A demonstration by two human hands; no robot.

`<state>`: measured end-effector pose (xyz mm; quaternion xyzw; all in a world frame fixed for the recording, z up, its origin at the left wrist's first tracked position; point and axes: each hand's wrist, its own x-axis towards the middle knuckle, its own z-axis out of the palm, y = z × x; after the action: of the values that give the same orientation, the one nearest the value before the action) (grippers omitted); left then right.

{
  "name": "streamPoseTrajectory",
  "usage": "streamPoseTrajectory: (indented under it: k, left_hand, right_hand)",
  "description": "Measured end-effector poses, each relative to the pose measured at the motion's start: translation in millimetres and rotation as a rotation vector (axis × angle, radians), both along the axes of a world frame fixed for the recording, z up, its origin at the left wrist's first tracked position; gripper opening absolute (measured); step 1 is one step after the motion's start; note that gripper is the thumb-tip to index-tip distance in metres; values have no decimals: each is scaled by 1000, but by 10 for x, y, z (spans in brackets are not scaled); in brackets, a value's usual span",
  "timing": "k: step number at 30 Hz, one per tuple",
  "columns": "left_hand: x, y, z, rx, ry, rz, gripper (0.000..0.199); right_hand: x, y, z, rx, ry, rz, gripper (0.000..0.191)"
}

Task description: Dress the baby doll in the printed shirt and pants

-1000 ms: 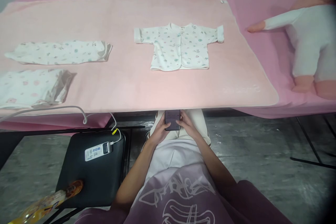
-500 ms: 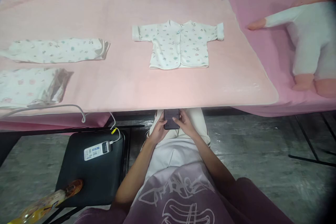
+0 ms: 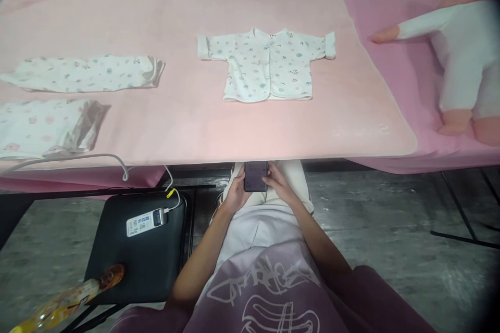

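A dark phone (image 3: 255,178) is held upright over my lap, below the table's front edge. My left hand (image 3: 237,191) grips its left side, and my right hand (image 3: 278,185) wraps its right side with the thumb at the screen's edge. On the pink mat (image 3: 183,125) above them lies a small white patterned baby jacket (image 3: 269,68), spread flat with its sleeves out. Neither hand touches it. At the left of the mat are a folded patterned cloth (image 3: 86,74) and, in front of it, a second folded white cloth (image 3: 39,124).
A doll (image 3: 464,47) in white clothing lies at the right on the pink sheet. On a black stool (image 3: 133,270) at lower left rests a white power bank (image 3: 145,222) with a cable. A bottle (image 3: 66,302) overlaps the stool. A grey cord crosses the table's front left.
My right thumb has shifted slightly right, from over the phone's screen to its edge. The phone stays in both hands, and the view has moved very slightly.
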<state>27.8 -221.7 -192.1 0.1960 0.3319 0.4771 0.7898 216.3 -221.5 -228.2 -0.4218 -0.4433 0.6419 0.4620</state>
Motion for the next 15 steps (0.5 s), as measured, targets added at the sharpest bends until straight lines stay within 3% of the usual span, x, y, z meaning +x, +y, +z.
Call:
streamPoseTrajectory:
  k: [5,12,15]
  left_hand:
    - [20,0,24,3,27,14,52]
    - [42,2,-4,-38,113,42,59]
    - [43,3,-12,-53,127,51,59]
  right_hand:
    - [-67,-43,24,25,-28,-22,84]
    - [-199,-113,94,4,-84,-44,113]
    - [-185,-113,109,4,-81,-31,114]
